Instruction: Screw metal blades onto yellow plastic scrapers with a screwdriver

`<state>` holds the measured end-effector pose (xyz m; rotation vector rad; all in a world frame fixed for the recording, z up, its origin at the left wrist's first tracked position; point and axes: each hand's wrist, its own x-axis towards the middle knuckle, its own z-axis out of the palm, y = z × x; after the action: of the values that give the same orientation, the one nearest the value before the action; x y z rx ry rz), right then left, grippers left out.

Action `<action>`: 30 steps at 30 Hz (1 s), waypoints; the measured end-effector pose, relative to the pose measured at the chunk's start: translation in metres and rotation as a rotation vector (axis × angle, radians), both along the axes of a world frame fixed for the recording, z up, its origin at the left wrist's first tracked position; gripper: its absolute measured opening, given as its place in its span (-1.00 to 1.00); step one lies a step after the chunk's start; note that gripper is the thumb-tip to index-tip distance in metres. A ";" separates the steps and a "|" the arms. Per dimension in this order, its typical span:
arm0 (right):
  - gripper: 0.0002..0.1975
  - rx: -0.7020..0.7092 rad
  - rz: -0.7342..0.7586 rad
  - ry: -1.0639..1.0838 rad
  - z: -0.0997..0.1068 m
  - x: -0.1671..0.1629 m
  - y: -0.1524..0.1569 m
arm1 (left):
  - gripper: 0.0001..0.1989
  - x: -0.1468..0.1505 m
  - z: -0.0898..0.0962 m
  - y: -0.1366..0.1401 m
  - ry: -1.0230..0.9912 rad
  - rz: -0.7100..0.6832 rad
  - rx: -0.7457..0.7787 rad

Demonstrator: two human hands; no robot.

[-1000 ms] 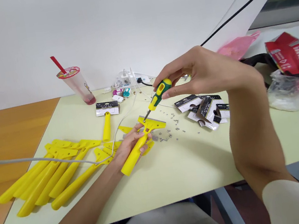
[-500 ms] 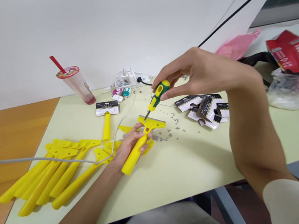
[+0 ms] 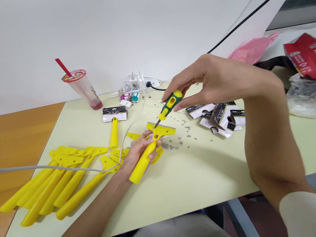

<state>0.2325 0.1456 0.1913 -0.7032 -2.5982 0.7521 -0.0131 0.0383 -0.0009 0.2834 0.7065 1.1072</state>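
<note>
My left hand (image 3: 139,153) is closed around a yellow scraper (image 3: 144,162), its wide head tilted up and away from me, with a grey blade along the far edge. Between the thumb and fingers of my right hand (image 3: 197,81) is a green and yellow screwdriver (image 3: 170,104). The screwdriver's tip meets the left part of the scraper's head, where a screw may sit; it is too small to tell. Small metal screws and nuts (image 3: 181,143) lie scattered right of the scraper. Yellow plastic scraper parts (image 3: 133,136) lie partly hidden behind my left hand.
Several yellow scrapers (image 3: 62,183) are piled at left under a grey cable (image 3: 39,166). A scraper in a black-and-white card sleeve (image 3: 115,114) lies behind. A drink cup (image 3: 83,91) and a power strip (image 3: 140,83) stand by the wall. Card sleeves (image 3: 221,118) are heaped at right.
The view has shifted slightly. Both hands keep their grip, and the screwdriver's tip stays on the scraper's head with its handle slightly turned.
</note>
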 end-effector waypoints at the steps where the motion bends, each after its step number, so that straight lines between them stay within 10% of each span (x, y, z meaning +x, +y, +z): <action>1: -0.70 -0.005 0.004 0.003 0.000 0.000 0.000 | -0.42 0.000 -0.001 0.000 0.001 0.003 0.001; 30: -0.70 0.059 -0.073 0.001 0.000 0.006 0.001 | -0.48 0.004 0.005 -0.005 0.084 0.002 0.035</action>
<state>0.2380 0.1469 0.1910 -0.7743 -2.5673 0.6507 -0.0087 0.0333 0.0043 0.3605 0.7626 1.1153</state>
